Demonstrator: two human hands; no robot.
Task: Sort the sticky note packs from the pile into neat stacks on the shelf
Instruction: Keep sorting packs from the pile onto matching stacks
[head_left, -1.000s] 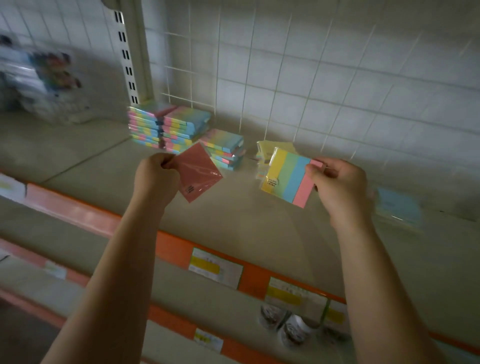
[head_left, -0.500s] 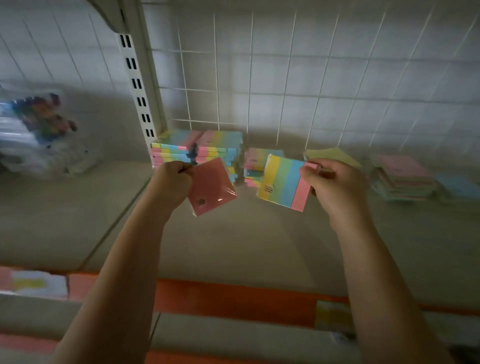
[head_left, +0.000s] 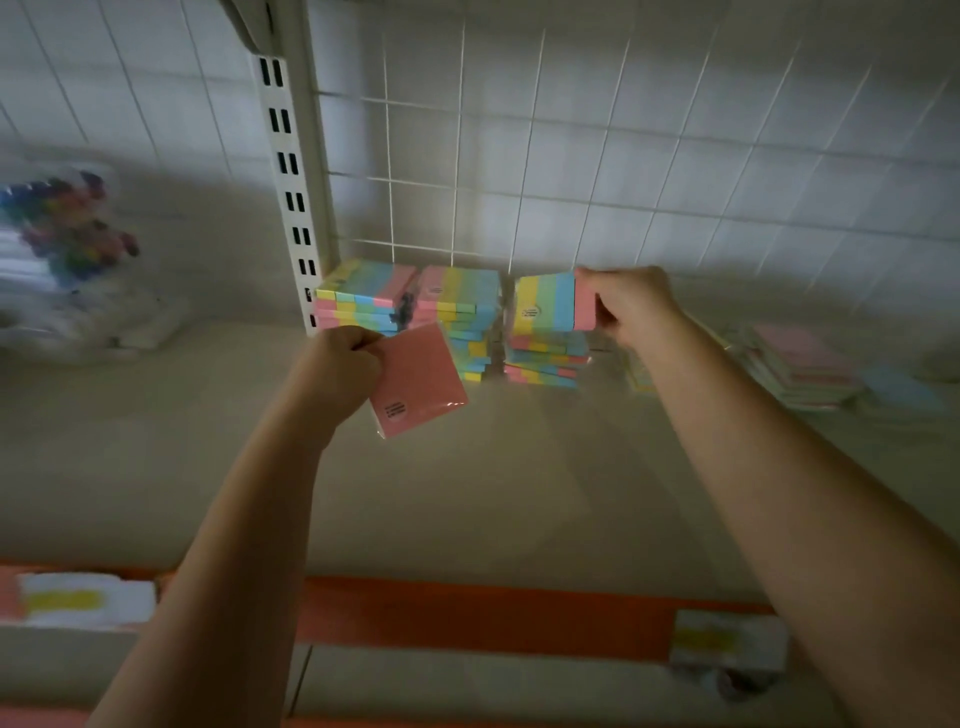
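My left hand (head_left: 337, 371) grips a pink sticky note pack (head_left: 418, 382) by its upper left corner, in front of the striped stacks. My right hand (head_left: 631, 304) pinches a rainbow-striped pack (head_left: 553, 304) by its pink end, holding it just above the third, lowest striped stack (head_left: 545, 358). Two taller striped stacks stand to the left of it: one by the upright (head_left: 363, 299) and one beside it (head_left: 460, 317). At the right lies a stack of pink packs (head_left: 800, 364) and a blue pack (head_left: 901, 389).
A white slotted upright (head_left: 288, 171) rises left of the stacks, with a wire grid (head_left: 519, 182) behind them. A blurred bag of coloured pens (head_left: 67, 244) lies far left. An orange shelf edge (head_left: 483, 613) with price labels (head_left: 727, 642) runs along the front.
My right hand has carried the striped pack forward and up over the third striped stack. My left hand with the pink pack has dropped slightly. The view has moved closer to the shelf.
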